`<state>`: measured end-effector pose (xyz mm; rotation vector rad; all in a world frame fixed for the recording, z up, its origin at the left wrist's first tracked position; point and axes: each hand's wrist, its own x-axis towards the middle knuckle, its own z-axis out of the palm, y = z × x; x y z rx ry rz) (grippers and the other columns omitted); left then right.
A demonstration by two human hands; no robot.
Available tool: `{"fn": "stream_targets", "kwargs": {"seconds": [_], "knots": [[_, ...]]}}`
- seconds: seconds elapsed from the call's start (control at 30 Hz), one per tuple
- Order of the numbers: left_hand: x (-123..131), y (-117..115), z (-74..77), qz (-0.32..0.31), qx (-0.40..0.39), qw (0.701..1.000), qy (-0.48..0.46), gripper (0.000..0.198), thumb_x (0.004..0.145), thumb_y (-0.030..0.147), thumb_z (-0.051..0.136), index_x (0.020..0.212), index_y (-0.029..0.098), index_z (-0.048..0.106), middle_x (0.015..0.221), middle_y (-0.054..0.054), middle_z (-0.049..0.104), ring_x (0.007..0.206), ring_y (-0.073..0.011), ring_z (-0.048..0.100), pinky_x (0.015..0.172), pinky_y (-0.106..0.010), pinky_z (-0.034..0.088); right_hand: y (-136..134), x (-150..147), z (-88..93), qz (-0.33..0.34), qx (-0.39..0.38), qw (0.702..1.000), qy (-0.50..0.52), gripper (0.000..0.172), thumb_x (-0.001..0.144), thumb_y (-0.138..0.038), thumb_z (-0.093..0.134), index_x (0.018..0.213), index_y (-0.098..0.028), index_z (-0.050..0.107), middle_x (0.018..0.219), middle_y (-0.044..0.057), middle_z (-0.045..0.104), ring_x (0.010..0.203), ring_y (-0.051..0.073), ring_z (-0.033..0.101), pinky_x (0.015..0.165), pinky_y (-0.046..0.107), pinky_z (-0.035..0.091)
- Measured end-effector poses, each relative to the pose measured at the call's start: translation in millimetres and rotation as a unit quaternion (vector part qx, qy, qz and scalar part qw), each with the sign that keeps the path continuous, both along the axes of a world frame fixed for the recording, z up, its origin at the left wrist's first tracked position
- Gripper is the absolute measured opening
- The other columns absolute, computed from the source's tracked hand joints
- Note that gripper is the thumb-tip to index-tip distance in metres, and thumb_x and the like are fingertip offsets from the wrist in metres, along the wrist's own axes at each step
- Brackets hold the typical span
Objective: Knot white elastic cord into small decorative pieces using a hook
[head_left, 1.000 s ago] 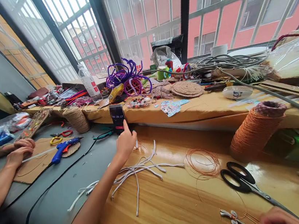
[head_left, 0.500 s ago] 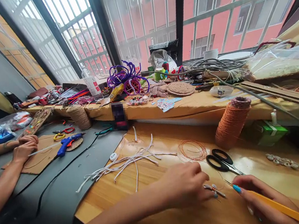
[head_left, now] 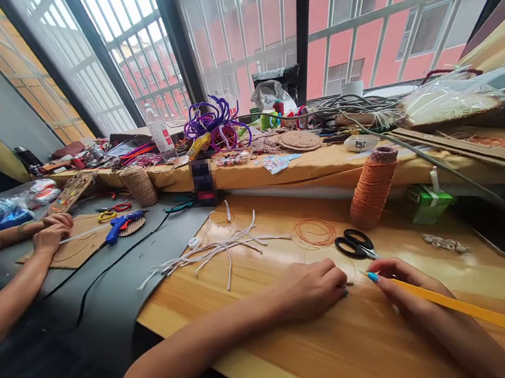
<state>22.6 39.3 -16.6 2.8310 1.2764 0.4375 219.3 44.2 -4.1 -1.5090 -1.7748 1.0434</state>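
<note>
My left hand (head_left: 314, 287) rests on the wooden table with its fingers curled and pressed down. Under its fingertips a small whitish knotted piece (head_left: 350, 283) pokes out, mostly hidden by the hand. My right hand (head_left: 407, 283) pinches a slim tool (head_left: 463, 307) with a flat yellow handle and a fine metal tip, which points left towards my left fingers. Black-handled scissors (head_left: 355, 243) lie just beyond both hands. A coil of thin orange cord (head_left: 314, 231) sits left of the scissors, and a loose thin strand runs from it towards my left hand.
White cords (head_left: 223, 250) are spread on the left. A cone of orange cord (head_left: 374, 188), a green box (head_left: 430, 203) and a pale knotted strip (head_left: 446, 243) stand or lie on the right. A co-worker's hands (head_left: 54, 234) are at cardboard near a blue glue gun (head_left: 122, 226).
My view has shifted, so the table things appear higher. My left hand now covers more of the whitish piece. The yellow tool stays in my right hand, its tip still near the left fingers.
</note>
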Motion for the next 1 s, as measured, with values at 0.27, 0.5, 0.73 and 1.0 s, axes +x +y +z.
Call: {"fn": "stream_targets", "kwargs": {"seconds": [0.27, 0.5, 0.73, 1.0], "knots": [[-0.2, -2.7, 2.7, 0.017, -0.027, 0.999, -0.010, 0.029, 0.089, 0.030, 0.031, 0.104, 0.018, 0.052, 0.098, -0.006, 0.054, 0.072, -0.0137, 0.056, 0.064, -0.024, 0.044, -2.9, -5.9, -3.3, 0.014, 0.009, 0.997, 0.071, 0.028, 0.070, -0.045, 0.048, 0.085, -0.021, 0.051, 0.054, -0.005, 0.043, 0.044, 0.010, 0.036, 0.042, 0.023, 0.029], [-8.2, 2.4, 2.5, 0.035, -0.053, 0.992, -0.107, 0.032, 0.083, 0.033, 0.044, 0.111, 0.018, 0.047, 0.112, -0.008, 0.050, 0.083, -0.0149, 0.056, 0.073, -0.026, 0.046, -0.9, -6.4, 1.2, 0.042, 0.021, 0.994, 0.100, 0.019, 0.073, -0.036, 0.046, 0.081, -0.019, 0.051, 0.050, -0.005, 0.036, 0.044, 0.009, 0.034, 0.040, 0.021, 0.026], [-14.4, 9.4, 1.2, 0.035, -0.069, 0.986, -0.146, 0.026, 0.084, 0.015, 0.034, 0.103, 0.015, 0.052, 0.097, -0.008, 0.057, 0.088, -0.0162, 0.053, 0.078, -0.028, 0.043, 3.1, -7.3, -2.1, 0.045, -0.010, 0.975, 0.216, 0.026, 0.074, -0.037, 0.053, 0.091, -0.019, 0.046, 0.055, -0.005, 0.044, 0.046, 0.009, 0.040, 0.042, 0.021, 0.032], [-12.3, 7.0, 4.5, -0.001, -0.125, 0.984, -0.127, 0.019, 0.079, 0.026, 0.048, 0.095, 0.018, 0.055, 0.091, -0.005, 0.054, 0.082, -0.0152, 0.051, 0.074, -0.026, 0.042, 5.8, -11.0, -3.1, 0.052, -0.039, 0.969, 0.237, 0.016, 0.066, -0.031, 0.062, 0.074, -0.017, 0.059, 0.060, -0.002, 0.054, 0.054, 0.009, 0.046, 0.051, 0.021, 0.034]]}}
